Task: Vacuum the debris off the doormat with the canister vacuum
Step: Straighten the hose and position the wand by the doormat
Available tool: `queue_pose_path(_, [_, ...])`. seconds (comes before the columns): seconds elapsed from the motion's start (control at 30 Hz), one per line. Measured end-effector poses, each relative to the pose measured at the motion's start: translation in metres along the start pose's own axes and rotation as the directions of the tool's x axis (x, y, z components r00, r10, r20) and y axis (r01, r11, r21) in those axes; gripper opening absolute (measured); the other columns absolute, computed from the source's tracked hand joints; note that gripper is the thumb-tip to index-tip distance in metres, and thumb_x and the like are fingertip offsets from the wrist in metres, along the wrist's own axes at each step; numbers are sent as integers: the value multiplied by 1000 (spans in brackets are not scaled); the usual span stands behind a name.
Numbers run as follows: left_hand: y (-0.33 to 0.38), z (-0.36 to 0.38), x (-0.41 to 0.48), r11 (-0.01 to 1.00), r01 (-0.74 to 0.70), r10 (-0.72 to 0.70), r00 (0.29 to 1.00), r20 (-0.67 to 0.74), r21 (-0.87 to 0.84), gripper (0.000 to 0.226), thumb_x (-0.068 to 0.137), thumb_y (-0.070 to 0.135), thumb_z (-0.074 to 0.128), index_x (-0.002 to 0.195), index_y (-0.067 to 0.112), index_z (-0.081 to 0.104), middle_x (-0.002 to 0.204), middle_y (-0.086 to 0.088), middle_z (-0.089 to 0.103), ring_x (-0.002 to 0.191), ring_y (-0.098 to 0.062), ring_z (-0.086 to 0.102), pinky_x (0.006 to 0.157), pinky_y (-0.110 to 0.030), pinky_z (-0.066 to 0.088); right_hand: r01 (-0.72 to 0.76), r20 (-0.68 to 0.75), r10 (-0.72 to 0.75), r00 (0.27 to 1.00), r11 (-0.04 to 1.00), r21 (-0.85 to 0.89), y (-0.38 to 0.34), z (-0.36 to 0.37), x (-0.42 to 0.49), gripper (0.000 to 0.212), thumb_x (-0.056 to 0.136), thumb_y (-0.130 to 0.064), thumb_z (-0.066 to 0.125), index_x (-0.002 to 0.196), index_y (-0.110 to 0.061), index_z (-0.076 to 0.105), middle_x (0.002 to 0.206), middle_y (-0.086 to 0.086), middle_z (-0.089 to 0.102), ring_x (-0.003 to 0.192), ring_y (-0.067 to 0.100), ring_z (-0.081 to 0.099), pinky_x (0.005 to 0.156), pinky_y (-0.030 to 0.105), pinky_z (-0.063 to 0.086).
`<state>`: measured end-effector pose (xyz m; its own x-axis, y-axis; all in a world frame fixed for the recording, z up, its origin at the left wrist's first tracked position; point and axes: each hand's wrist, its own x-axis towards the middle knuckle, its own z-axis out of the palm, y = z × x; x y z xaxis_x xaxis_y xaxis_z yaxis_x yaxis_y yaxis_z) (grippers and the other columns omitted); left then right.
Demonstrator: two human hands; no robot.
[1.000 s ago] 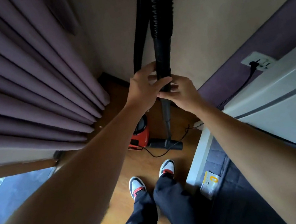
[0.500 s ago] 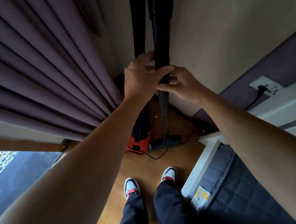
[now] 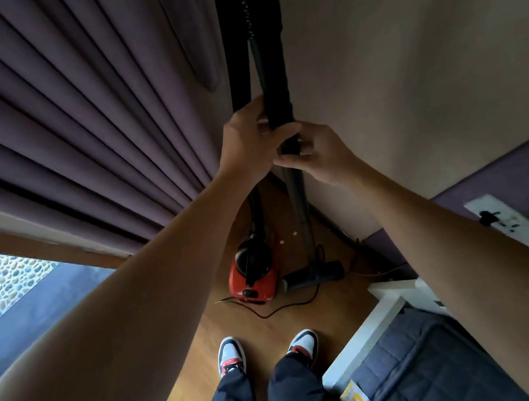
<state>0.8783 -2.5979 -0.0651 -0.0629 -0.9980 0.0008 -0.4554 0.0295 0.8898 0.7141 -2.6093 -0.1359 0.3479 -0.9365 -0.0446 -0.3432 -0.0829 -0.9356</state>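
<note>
Wood floor point(image 3: 180, 380) fills the lower centre, where the red vacuum point(image 3: 254, 280) sits by purple curtains point(image 3: 71, 127). Both hands, left point(image 3: 248, 142) and right point(image 3: 319, 153), grasp its upright black wand point(image 3: 274, 94) mid-frame.

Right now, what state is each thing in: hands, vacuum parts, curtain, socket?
Left hand, grips the wand.
Right hand, grips the wand lower down.
Wand, upright.
Floor nozzle, down flat, on the wand's end.
Canister vacuum, standing, hose attached.
Curtain, hanging in folds.
Wall socket, black plug in.
</note>
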Motion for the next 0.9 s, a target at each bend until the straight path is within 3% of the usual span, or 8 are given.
queue_pose_path(0.13, [-9,1,17,999,46,-46,999,17,-20,26,91,22,75,111,27,60,97,19,65,90,4,67,80,-23,59,-139,-17,138,990,972,-192,18,15,1,59,79,-28,90,130,-16,63,117,-4,72,104,7,65,94,25,51])
queue_pose_path(0.27, [-21,0,36,998,56,-54,997,48,-32,27,92,19,73,110,29,55,95,23,61,79,14,63,78,-17,58,-315,-38,316,948,915,-253,53,42,-2,51,80,-28,88,124,-10,69,117,8,74,107,23,70,87,26,53])
queue_pose_path(0.37, [-35,0,50,998,46,-43,997,60,-51,26,92,16,72,110,25,55,94,21,61,75,18,62,71,-12,54,-324,-114,305,946,916,-235,69,56,13,36,83,-23,87,109,-3,74,110,13,76,102,27,72,71,16,46])
queue_pose_path(0.43, [-39,-2,57,998,15,-12,999,47,-54,25,93,14,71,112,20,56,93,18,61,75,16,62,66,-10,50,-323,-163,293,942,922,-212,70,62,26,30,83,-22,86,103,-2,75,104,14,78,97,26,74,72,18,47])
queue_pose_path(0.5, [-38,-4,64,998,-12,14,999,30,-58,32,90,15,73,118,16,58,98,12,65,83,9,65,72,-15,54,-328,-206,285,936,919,-217,70,68,37,31,83,-26,86,102,-3,76,102,12,78,94,24,74,74,23,50])
queue_pose_path(0.6, [-43,-8,70,999,-31,32,999,12,-41,37,80,27,77,114,19,61,107,-4,71,96,-14,71,87,-38,59,-316,-224,268,937,924,-217,69,77,40,32,82,-31,87,100,-6,76,99,10,79,91,21,74,72,24,53])
queue_pose_path(0.77, [-58,-13,61,1000,1,-3,998,66,30,38,85,21,79,120,12,65,105,3,68,87,-2,66,78,-22,57,-384,-216,343,914,904,-189,71,102,19,37,80,-36,88,99,-6,76,96,7,78,87,19,74,68,26,55])
queue_pose_path(0.9, [-68,-14,40,995,19,-33,989,146,95,44,87,25,76,125,7,64,113,-10,71,101,-23,68,91,-40,55,-430,-208,397,894,890,-150,84,130,-1,44,77,-42,89,99,-5,76,97,6,79,89,20,76,73,27,59])
